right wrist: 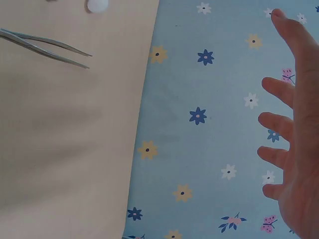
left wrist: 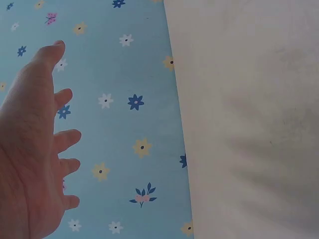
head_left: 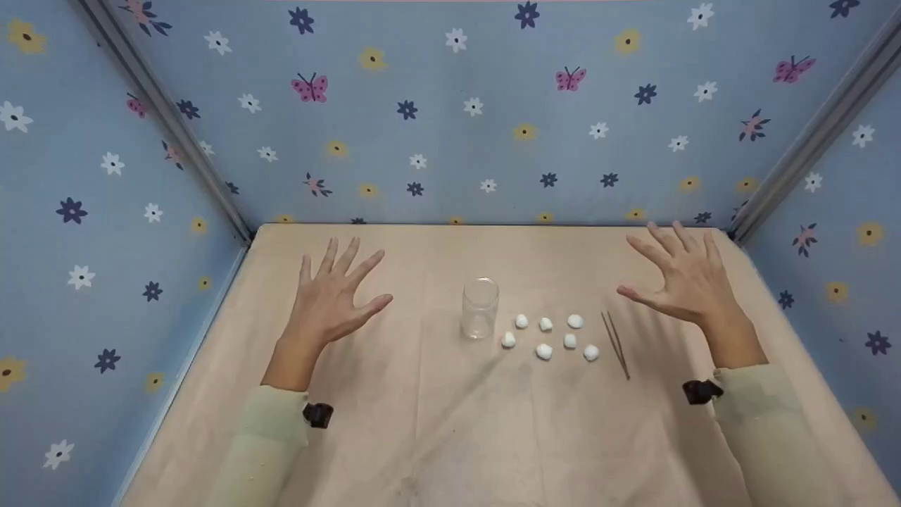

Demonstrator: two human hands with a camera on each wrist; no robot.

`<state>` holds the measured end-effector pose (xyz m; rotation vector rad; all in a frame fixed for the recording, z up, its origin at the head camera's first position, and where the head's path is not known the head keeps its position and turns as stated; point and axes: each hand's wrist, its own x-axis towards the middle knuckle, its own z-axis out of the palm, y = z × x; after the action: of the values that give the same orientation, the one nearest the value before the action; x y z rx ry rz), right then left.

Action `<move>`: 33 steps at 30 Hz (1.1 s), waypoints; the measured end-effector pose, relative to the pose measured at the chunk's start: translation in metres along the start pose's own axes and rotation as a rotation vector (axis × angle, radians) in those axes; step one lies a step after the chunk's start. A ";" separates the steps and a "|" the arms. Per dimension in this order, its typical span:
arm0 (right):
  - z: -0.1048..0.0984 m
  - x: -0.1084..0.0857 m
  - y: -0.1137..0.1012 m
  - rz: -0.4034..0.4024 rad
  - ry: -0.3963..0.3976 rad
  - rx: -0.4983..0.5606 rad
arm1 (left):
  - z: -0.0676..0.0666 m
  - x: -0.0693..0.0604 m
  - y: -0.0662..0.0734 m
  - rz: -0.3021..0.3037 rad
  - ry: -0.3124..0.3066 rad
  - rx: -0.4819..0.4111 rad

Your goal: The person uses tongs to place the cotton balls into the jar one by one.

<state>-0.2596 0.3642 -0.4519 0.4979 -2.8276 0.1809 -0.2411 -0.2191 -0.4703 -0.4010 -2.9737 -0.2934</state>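
Observation:
The left hand (head_left: 329, 303) is held over the table's left part, fingers spread, holding nothing; the left wrist view shows the same hand (left wrist: 35, 144) at its left edge. Over the right part, the right hand (head_left: 686, 282) is spread and empty too, nearest to metal tweezers (head_left: 616, 345). Those tweezers (right wrist: 45, 47) lie with their tips apart in the right wrist view, where the right hand (right wrist: 299, 134) fills the right edge. A clear glass jar (head_left: 480, 310) stands near the middle. Several white balls (head_left: 544, 351) lie between jar and tweezers.
A pale cloth-like surface covers the table (head_left: 450, 451). Blue flowered panels (head_left: 450, 141) rise behind it and at both sides, with grey posts (head_left: 169, 120) at the back corners. Each sleeve cuff has a small black device (head_left: 318, 415) on it.

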 end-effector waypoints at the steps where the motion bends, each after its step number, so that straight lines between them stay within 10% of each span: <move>1: 0.001 -0.001 0.000 0.003 -0.003 -0.001 | 0.000 0.001 0.001 -0.001 0.000 -0.009; 33: 0.019 -0.010 -0.002 -0.007 -0.012 0.036 | 0.022 0.028 0.038 0.046 0.008 -0.173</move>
<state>-0.2540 0.3627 -0.4725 0.5180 -2.8381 0.2279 -0.2600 -0.1717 -0.4805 -0.4845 -2.9364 -0.5480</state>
